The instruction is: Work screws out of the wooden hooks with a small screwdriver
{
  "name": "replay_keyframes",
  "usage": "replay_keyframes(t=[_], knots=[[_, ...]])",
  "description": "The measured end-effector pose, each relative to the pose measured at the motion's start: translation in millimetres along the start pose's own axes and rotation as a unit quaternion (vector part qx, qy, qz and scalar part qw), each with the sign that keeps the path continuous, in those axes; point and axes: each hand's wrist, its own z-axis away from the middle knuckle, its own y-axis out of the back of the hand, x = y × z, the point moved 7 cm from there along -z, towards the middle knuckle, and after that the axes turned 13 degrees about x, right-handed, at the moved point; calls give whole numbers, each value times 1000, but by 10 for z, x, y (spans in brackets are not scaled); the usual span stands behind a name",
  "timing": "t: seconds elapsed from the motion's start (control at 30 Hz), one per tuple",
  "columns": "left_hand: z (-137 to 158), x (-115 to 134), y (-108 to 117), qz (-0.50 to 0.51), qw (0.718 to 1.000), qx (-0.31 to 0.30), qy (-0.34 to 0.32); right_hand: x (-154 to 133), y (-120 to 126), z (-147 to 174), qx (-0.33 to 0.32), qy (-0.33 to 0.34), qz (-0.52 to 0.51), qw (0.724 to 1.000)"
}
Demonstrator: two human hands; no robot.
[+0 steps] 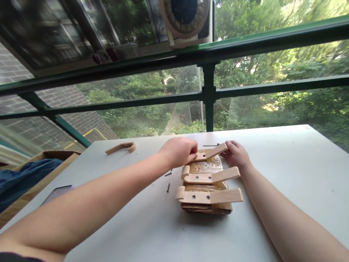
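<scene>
Far wooden hook (217, 151) lies across the far end of a block (209, 166), which is wrapped in shiny brown tape and rests on the white tabletop (127, 233). The left hand (180, 150) is closed, with its fingers curled on the left end of this hook. The right hand (236, 154) is at the other end, its fingers bent; whether they grip the hook or only touch it, I cannot tell. Just beside these fingers there is a thin dark rod (210, 145), partly hidden. Nearer on the same block are the middle hook (203, 178) and the near hook (217, 195), each showing two screw heads. To the left of the block lies a loose screw (168, 187), and well apart, farther left, a separate curved hook (119, 146).
</scene>
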Motion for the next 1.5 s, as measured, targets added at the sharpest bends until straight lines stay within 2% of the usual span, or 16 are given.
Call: replay_keyframes(t=[0.13, 0.57, 0.87, 1.03, 1.33, 1.5], knots=[[62, -82, -49, 19, 1000, 24, 1, 10, -10, 2, -7, -3, -1, 1000], [118, -177, -130, 47, 998, 34, -26, 41, 41, -32, -5, -13, 1, 1000], [152, -181, -143, 67, 992, 59, -88, 52, 46, -18, -4, -19, 3, 1000], [156, -208, -143, 95, 981, 96, -140, 36, 42, -1, 0, -23, 6, 1000], [230, -268, -135, 110, 966, 149, -178, -10, 12, 46, 8, -28, 13, 999], [207, -251, -122, 138, 957, 150, -207, -33, 6, 52, 15, -23, 6, 1000]])
